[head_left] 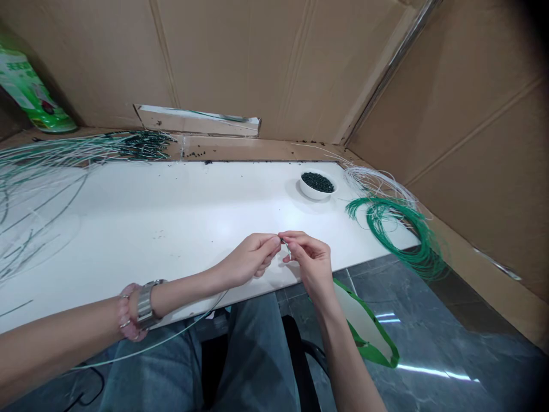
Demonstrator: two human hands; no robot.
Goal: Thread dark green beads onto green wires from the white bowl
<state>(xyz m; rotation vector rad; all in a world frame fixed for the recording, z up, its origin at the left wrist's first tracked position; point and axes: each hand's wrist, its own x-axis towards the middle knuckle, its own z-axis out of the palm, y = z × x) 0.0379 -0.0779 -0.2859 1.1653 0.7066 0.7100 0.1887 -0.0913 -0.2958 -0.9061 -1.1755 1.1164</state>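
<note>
My left hand is closed in a pinch over the front part of the white table. A thin pale green wire runs from beneath it, down across my lap to the lower left. My right hand meets it fingertip to fingertip, with thumb and index finger pinched. Between the two pinches shows a small dark piece, too small to make out clearly. A short pale end of wire sticks out by my right fingers. Behind the hands stands a white bowl of small dark green pieces.
Wires with dark tips lie in a bundle at the back left, near a green bottle. Coiled green wire and white wire lie at the right. Cardboard walls enclose the table. A green-edged bag is below.
</note>
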